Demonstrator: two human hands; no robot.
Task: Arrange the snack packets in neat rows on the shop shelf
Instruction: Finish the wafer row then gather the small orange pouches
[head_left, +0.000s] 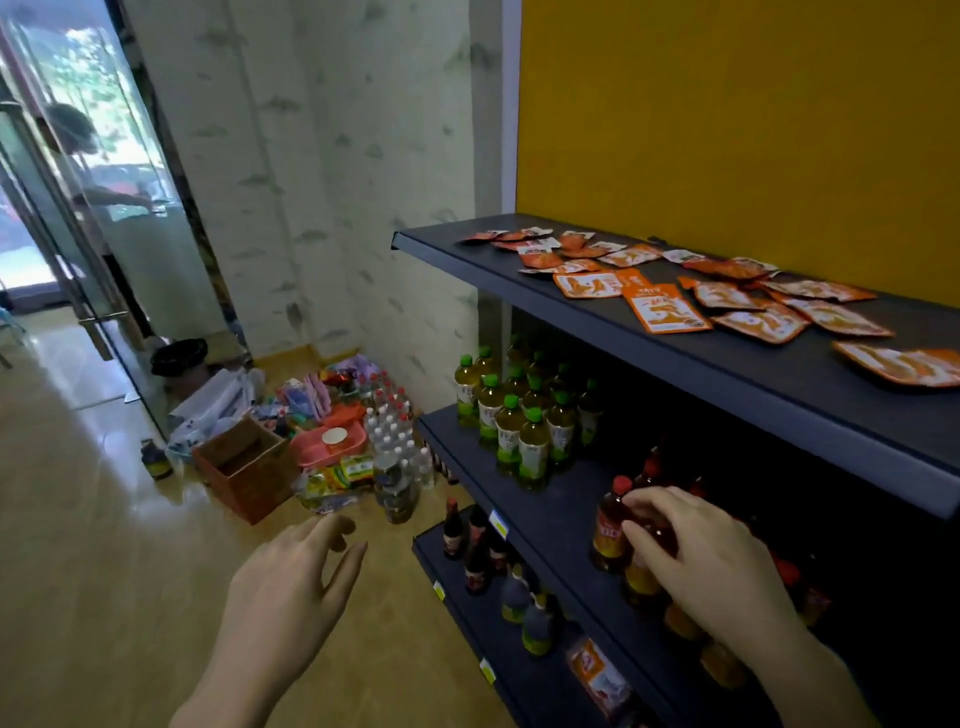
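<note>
grip: my right hand (711, 566) curled on a red-capped bottle (613, 525); left hand (291, 587) spread, holding nothing
packets: orange snack packets (665, 306) scattered on top shelf (675, 364)

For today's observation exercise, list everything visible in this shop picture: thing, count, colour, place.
snack packets: many, orange, scattered on top shelf
green-capped bottles: a dozen or so, yellow-green, middle shelf
red-capped bottles: several, amber, middle shelf
dark sauce bottles: several, bottom shelf
water bottles: many, clear, floor
cardboard box: one, brown, floor
basket: one, pink, floor
left hand: open, over floor
right hand: at the red-capped bottles
</note>
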